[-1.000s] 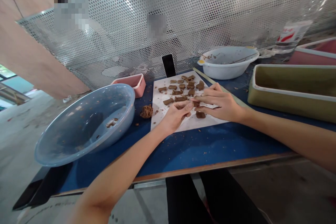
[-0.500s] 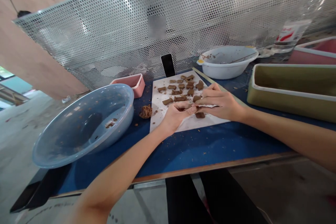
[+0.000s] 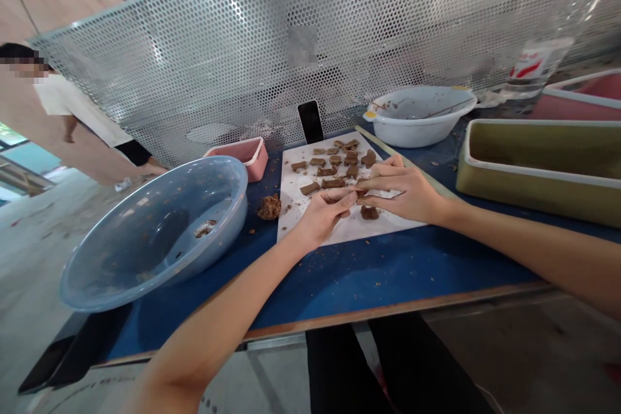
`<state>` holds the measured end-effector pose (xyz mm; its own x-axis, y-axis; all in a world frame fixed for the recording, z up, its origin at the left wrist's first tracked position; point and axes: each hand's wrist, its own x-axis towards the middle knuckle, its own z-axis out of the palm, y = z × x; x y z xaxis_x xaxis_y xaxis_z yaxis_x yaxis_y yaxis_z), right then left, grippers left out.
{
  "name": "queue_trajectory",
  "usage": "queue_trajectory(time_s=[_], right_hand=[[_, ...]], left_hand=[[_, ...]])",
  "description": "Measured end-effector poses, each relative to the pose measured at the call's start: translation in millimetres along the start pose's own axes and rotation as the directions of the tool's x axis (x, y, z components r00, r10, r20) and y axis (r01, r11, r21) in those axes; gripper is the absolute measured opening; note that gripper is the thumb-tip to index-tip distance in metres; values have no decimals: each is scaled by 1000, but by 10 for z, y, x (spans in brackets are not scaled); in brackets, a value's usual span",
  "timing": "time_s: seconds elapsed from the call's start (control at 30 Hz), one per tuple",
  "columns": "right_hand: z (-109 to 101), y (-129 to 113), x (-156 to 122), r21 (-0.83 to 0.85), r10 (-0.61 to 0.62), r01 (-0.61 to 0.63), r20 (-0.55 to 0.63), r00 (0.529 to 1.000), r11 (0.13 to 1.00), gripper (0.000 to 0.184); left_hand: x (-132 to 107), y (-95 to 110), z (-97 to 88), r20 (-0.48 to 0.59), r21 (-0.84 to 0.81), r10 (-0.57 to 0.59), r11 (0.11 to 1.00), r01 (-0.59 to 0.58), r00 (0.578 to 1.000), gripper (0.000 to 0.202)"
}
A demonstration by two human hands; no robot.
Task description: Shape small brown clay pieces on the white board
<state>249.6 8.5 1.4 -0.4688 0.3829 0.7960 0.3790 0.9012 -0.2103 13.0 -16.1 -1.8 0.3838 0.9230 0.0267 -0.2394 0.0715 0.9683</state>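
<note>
My left hand (image 3: 324,215) and my right hand (image 3: 406,191) meet over the front of a white sheet (image 3: 320,231). Pinched between their fingertips is a small brown clay-like piece (image 3: 359,195), mostly hidden by the fingers. Several short brown clay-like pieces (image 3: 332,183) lie in loose rows on the sheet beyond my hands. Another brown lump (image 3: 369,212) rests on the sheet just below my right fingers. Left of the sheet, a crumbly brown clump (image 3: 269,207) sits on the blue tabletop (image 3: 339,284).
A large blue basin (image 3: 213,259) leans at the left, near a small pink tub (image 3: 257,158). A phone (image 3: 310,121) stands behind the sheet. Right are a white basin (image 3: 412,132), a stick (image 3: 402,158), a green planter (image 3: 533,184) and a plastic bottle (image 3: 538,68). A person (image 3: 82,107) is beyond, left.
My fingers have shifted slightly around the small piece, my left thumb drawing back a little. A person in a white top has come into view at the far left.
</note>
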Motion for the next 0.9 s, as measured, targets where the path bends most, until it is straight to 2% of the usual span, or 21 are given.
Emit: queue_trajectory(time_s=[0.17, 0.33, 0.5, 0.63, 0.8, 0.9], right_hand=[[-3, -12, 13, 37, -12, 12, 0, 1000, 999, 31], [13, -13, -8, -14, -10, 10, -25, 1000, 1000, 28], [3, -56, 11, 3, -11, 11, -43, 999, 1000, 27], [0, -58, 31, 55, 3, 0, -58, 998, 998, 24], [-5, -15, 44, 19, 67, -66, -66, 996, 998, 18], [-23, -5, 62, -6, 120, -121, -95, 988, 993, 25]], left_hand=[[-3, 23, 10, 11, -60, -40, 997, 40, 999, 54], [-20, 49, 15, 31, -116, -56, 992, 60, 998, 53], [-48, 68, 50, 56, -119, -95, 988, 101, 994, 53], [-60, 89, 68, 53, -88, -77, 993, 82, 996, 56], [-37, 129, 30, 64, -135, -71, 988, 79, 995, 45], [-8, 145, -23, 50, -203, -95, 974, 103, 994, 38]])
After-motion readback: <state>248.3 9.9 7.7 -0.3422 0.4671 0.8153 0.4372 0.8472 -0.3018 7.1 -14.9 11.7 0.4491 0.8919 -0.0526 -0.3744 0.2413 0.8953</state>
